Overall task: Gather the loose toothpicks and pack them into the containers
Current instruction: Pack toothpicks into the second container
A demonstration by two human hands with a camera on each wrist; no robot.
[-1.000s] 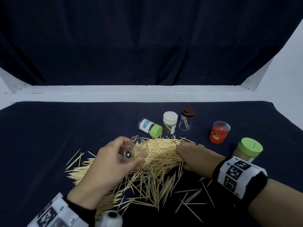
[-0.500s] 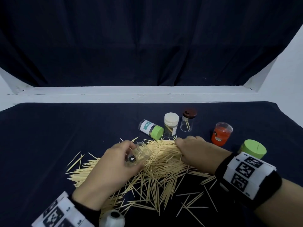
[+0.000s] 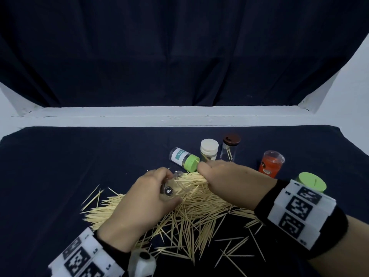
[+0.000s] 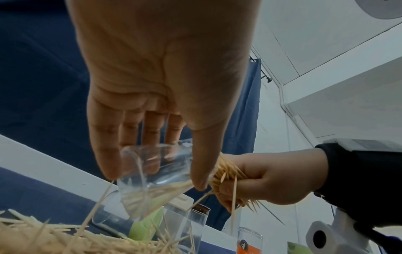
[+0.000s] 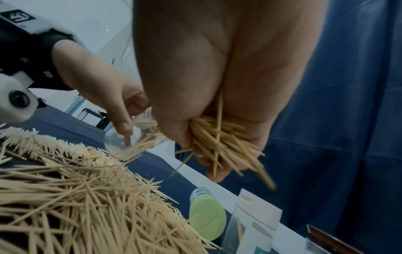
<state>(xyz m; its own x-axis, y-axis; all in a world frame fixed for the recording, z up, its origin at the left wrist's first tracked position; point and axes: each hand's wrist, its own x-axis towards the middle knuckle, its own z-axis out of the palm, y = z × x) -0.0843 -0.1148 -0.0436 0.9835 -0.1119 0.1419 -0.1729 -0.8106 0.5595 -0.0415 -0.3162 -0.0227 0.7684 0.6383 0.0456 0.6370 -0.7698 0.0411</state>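
Observation:
A big heap of loose wooden toothpicks [image 3: 191, 212] lies on the dark cloth in front of me. My left hand [image 3: 143, 198] grips a clear open container [image 3: 175, 186] tilted on its side above the heap, its mouth toward the right; the same clear container [image 4: 156, 171] has some toothpicks in it. My right hand [image 3: 229, 178] grips a thick bundle of toothpicks [image 5: 219, 147] right at the container's mouth, with the bundle [image 4: 230, 177] bristling out of the fist.
Behind the hands, a green-capped container [image 3: 184, 157] lies on its side, beside an upright white-capped one [image 3: 209, 149] and a brown-capped clear one [image 3: 229, 146]. An orange container [image 3: 270, 163] and a green-lidded jar [image 3: 311, 181] stand to the right. A white ledge [image 3: 159, 116] borders the table's far edge.
Both hands rose slightly and shifted away from me. The right hand closed round a bundle of toothpicks and lifted it off the heap to the mouth of the container in the left hand.

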